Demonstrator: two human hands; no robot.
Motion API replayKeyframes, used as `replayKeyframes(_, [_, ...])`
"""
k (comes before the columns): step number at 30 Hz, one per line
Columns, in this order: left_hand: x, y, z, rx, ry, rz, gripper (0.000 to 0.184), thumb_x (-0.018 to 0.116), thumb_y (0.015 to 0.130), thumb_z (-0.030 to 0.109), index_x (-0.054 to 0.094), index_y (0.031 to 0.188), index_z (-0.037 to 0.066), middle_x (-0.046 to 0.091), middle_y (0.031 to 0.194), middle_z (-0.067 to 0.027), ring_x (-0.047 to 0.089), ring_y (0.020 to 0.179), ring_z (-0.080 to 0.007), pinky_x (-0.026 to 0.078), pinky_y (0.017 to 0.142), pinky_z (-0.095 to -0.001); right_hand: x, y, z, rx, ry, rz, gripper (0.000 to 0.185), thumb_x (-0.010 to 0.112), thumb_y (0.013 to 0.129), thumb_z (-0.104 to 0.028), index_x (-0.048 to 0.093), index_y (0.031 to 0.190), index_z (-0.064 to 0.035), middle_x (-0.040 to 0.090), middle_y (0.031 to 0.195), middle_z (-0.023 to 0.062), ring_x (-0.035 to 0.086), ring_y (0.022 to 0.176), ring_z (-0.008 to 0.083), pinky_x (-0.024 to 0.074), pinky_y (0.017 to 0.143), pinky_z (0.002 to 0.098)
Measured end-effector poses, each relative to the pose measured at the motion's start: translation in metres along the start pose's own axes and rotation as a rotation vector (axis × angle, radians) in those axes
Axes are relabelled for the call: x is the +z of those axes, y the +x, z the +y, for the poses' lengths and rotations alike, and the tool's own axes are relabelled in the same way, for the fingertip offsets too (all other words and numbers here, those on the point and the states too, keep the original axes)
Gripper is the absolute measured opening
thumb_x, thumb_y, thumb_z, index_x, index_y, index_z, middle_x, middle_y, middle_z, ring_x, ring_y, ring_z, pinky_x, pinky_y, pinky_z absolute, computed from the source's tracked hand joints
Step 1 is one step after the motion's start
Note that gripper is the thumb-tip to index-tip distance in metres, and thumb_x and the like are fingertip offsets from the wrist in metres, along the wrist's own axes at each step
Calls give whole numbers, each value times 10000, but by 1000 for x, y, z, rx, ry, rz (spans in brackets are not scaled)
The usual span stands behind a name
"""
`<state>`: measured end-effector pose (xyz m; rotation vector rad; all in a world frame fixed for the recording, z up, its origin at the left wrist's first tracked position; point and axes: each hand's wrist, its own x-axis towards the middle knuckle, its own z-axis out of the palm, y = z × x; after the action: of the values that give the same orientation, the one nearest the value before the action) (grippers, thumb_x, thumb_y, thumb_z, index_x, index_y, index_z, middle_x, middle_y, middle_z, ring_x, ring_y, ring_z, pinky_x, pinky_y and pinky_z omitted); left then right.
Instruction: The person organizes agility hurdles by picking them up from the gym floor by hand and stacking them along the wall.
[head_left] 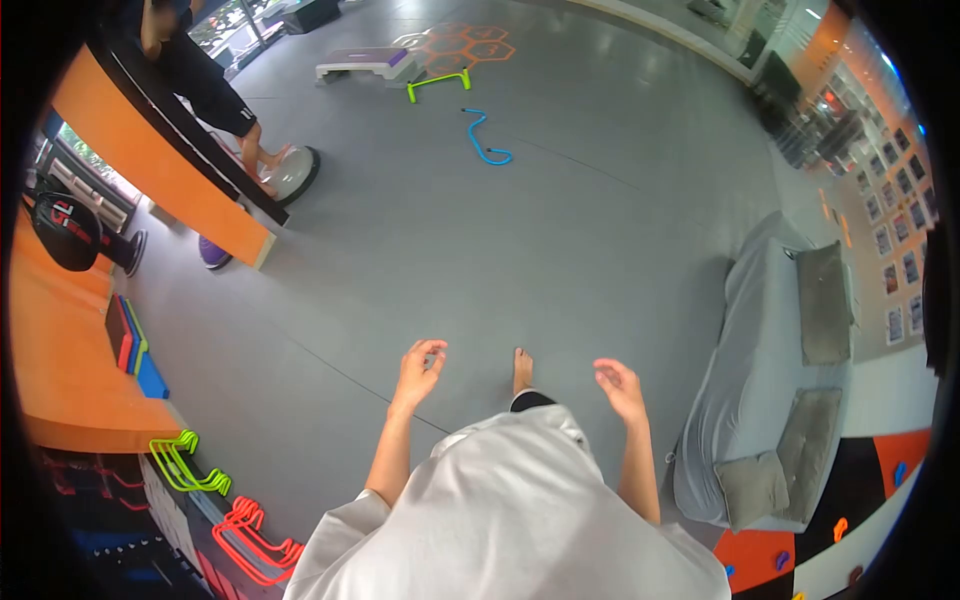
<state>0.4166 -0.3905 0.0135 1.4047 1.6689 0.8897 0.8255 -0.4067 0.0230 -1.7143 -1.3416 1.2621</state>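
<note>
My left hand (420, 372) is held out in front of my body over the grey floor (450, 250), its fingers curved but apart, holding nothing. On the other side, my right hand (618, 386) is also raised with loosely bent, parted fingers and nothing in it. Between and below the hands, one bare foot (522, 370) shows on the floor, beyond the light grey shirt (500, 500). Neither hand touches any object.
A grey covered sofa (745, 350) with cushions stands at right. An orange partition (160, 150) is at left, with a person (205, 85) on a balance dome (292, 175) behind it. Ahead lie a blue curved bar (478, 135), a green hurdle (438, 82) and a step platform (365, 62).
</note>
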Motion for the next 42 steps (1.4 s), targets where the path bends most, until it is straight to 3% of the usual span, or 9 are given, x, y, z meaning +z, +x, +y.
replayKeyframes(4, [-12,69,13,30,64,142,203,636,912,110,683,1107,77,651,1097,-78,649,966,-215,525,829,-368,10,138,-44,-253,-91,-75,294,692,886,-149,669,1171,-82,711,1149,78,685,1027,246,548,883,380])
replayKeyframes(10, [-24,165,29,-35,-26,275,221,631,908,82,679,1124,72,642,1111,-82,647,985,-207,533,843,-368,38,270,-162,-433,-85,-288,335,687,892,-159,654,1215,-75,690,1210,79,661,1101,246,525,948,392])
replayKeyframes(13, [-27,215,25,-51,-38,315,238,631,906,77,674,1141,74,635,1129,-84,637,1024,-217,529,852,-369,57,320,-196,-470,-114,-376,381,697,879,-190,637,1246,-104,675,1245,72,657,1086,242,532,893,378])
replayKeyframes(16, [-32,273,13,-70,-18,302,263,634,904,82,662,1166,80,619,1168,-86,613,1085,-229,518,869,-372,73,378,-210,-446,-198,-424,468,690,889,-233,590,1332,-121,645,1299,87,639,1117,241,533,881,389])
replayKeyframes(22, [-74,423,15,-21,43,197,310,649,902,114,637,1212,98,595,1226,-80,583,1143,-246,497,890,-385,86,475,-265,-147,-488,-459,614,665,906,-323,474,1450,-111,559,1416,128,582,1229,295,494,985,417])
replayKeyframes(25, [-108,505,42,88,32,156,323,651,902,121,630,1224,103,594,1252,-82,585,1143,-253,497,891,-386,90,519,-286,-92,-469,-379,628,658,904,-360,481,1440,-84,553,1423,143,563,1258,314,464,1034,418])
replayKeyframes(28, [-138,583,77,199,66,121,332,650,903,120,625,1233,103,588,1285,-92,583,1150,-271,499,895,-383,93,571,-289,-170,-381,-335,642,653,904,-381,482,1436,-64,563,1411,151,564,1253,318,467,1028,420])
replayKeyframes(33, [-161,669,103,307,149,60,336,655,902,115,622,1236,97,575,1310,-118,574,1168,-306,500,903,-380,106,637,-301,-113,-358,-278,659,660,901,-392,480,1434,-50,569,1400,155,568,1245,322,480,1009,419])
replayKeyframes(42, [-161,787,76,112,107,24,318,655,904,110,638,1222,106,560,1342,-117,561,1202,-292,477,909,-395,151,793,-326,-28,-308,-411,698,667,894,-396,448,1461,-53,527,1448,150,577,1235,315,495,992,406])
